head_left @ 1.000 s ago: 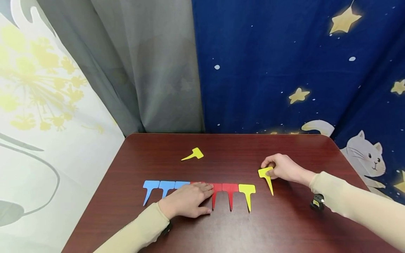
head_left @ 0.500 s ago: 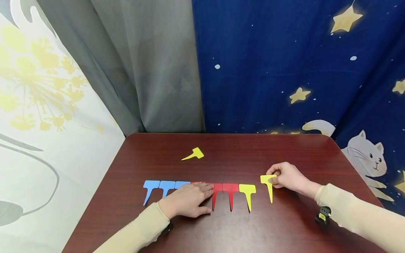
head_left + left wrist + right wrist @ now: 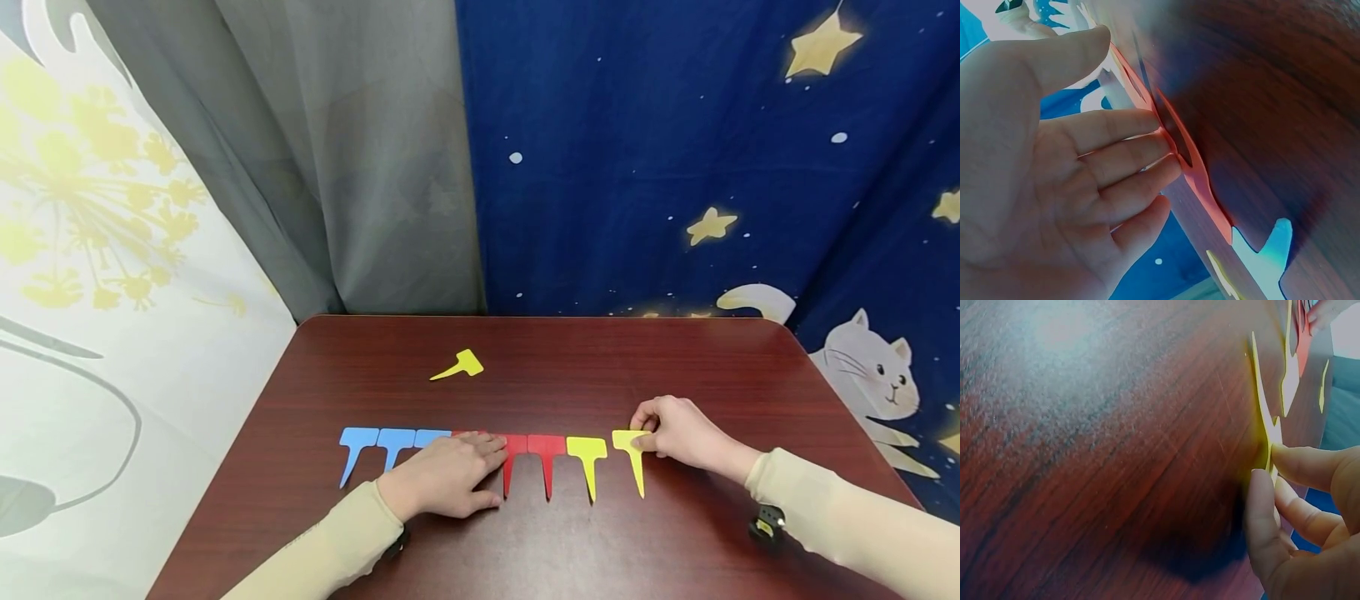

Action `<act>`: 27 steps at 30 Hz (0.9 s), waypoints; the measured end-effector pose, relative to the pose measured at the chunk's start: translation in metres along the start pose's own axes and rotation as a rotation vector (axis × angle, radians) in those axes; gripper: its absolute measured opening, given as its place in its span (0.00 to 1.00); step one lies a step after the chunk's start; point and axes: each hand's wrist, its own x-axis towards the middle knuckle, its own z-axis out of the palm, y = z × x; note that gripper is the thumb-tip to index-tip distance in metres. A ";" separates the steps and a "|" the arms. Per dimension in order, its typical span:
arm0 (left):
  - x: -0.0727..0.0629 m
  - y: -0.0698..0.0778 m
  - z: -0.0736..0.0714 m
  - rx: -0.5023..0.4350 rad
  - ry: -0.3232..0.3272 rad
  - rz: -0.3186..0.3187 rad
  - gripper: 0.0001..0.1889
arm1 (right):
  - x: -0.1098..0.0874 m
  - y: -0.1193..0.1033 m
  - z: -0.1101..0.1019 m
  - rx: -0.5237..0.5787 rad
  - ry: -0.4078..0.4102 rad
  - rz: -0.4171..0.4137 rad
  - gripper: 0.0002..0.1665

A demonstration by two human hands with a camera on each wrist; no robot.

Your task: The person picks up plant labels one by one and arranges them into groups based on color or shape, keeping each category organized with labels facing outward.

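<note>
My right hand (image 3: 678, 432) pinches a yellow T-shaped plant label (image 3: 628, 440) by its right end, its pointed stem toward me. Just left of it lies another yellow plant label (image 3: 586, 448), with a small gap between the two. My left hand (image 3: 446, 475) lies with fairly straight fingers over the middle of the row, its fingertips on the red plant labels (image 3: 1200, 181) in the left wrist view. Two red labels (image 3: 546, 447) show right of those fingers. Blue plant labels (image 3: 358, 437) form the left end of the row, one partly hidden under the left hand.
A single yellow plant label (image 3: 467, 363) lies tilted farther back on the dark red-brown table (image 3: 570, 550). Behind the table's far edge hang a grey curtain (image 3: 390, 167) and a blue curtain (image 3: 600, 208) with stars.
The right hand has brought its yellow label toward me and slightly left, level with the row, stem turned straighter. The left hand has stayed in place.
</note>
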 end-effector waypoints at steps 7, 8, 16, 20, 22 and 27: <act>0.000 0.001 0.000 0.011 0.004 0.000 0.34 | -0.003 -0.004 0.003 -0.117 0.032 -0.092 0.12; 0.000 0.001 0.000 0.010 0.006 0.000 0.34 | -0.003 -0.004 0.003 -0.131 0.037 -0.099 0.12; 0.000 0.001 0.001 0.015 0.014 -0.006 0.34 | -0.003 -0.004 0.008 -0.167 0.048 -0.123 0.13; 0.001 0.000 0.001 0.013 0.017 -0.006 0.34 | -0.003 -0.005 0.009 -0.179 0.054 -0.139 0.14; 0.001 0.000 0.002 0.011 0.018 -0.005 0.34 | -0.003 -0.005 0.010 -0.187 0.053 -0.137 0.14; 0.002 0.000 0.004 0.010 0.014 -0.007 0.34 | -0.003 -0.005 0.010 -0.191 0.045 -0.141 0.14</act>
